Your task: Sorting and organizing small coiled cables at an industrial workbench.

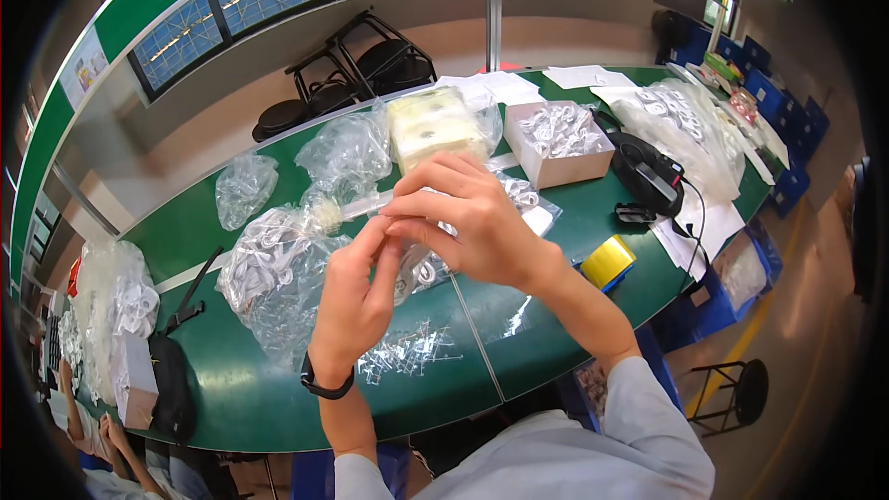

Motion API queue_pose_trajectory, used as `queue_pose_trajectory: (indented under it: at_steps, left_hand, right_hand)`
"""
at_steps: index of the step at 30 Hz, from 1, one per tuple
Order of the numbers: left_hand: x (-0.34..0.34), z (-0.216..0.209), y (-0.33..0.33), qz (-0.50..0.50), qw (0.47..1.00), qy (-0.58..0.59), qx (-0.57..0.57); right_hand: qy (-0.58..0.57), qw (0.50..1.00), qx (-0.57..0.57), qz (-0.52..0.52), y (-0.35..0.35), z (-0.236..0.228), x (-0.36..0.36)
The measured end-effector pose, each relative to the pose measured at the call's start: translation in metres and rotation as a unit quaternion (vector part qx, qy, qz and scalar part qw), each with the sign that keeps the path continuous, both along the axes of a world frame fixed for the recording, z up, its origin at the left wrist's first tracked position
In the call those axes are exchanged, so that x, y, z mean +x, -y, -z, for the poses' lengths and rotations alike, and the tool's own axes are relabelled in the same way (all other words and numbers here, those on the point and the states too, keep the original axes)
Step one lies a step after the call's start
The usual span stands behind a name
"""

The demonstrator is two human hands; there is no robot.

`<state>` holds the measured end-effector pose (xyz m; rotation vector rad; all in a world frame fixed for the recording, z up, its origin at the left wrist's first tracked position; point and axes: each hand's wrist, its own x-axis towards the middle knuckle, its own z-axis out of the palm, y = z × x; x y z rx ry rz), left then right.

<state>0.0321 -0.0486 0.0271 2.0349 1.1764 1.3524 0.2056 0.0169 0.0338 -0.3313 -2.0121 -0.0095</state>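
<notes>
My left hand [356,301], with a black band on the wrist, is raised over the green table, its fingers pinched together. My right hand [482,222] meets it at the fingertips, with thumb and fingers also closed. Whatever is between the fingers is too small or too hidden to make out. Below them lies a loose pile of thin, short white and silvery strips [407,352]. Left of the hands is a clear plastic bag [269,259] of coiled white cables. More coiled white cables [426,270] show partly behind my hands.
An open box [560,143] of white cables stands at the back, beside a yellowish wrapped stack [435,125]. A yellow tape roll [608,262] and a black bag [646,174] are to the right. Crumpled clear bags [344,148] lie behind. Another person's hands [113,435] are at far left.
</notes>
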Motion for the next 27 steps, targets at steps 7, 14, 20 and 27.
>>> queue_pose_trajectory:
  at_steps: [7,14,20,27]
  left_hand:
    - [-0.004,-0.001,0.0,0.062,0.998,-0.006,0.014]
    - [0.002,0.007,-0.005,0.001,0.997,-0.077,-0.03]
    - [-0.001,0.003,0.003,-0.018,0.995,-0.097,-0.029]
    - [-0.026,0.005,-0.001,-0.048,0.999,-0.015,-0.004]
  right_hand:
    - [-0.019,0.977,-0.164,-0.139,-0.011,0.006,0.01]
    - [-0.1,0.925,-0.344,-0.129,-0.004,0.031,0.004]
    - [-0.347,0.782,-0.503,-0.127,-0.018,0.056,-0.005]
    - [-0.292,0.81,-0.507,-0.046,-0.019,0.111,-0.025]
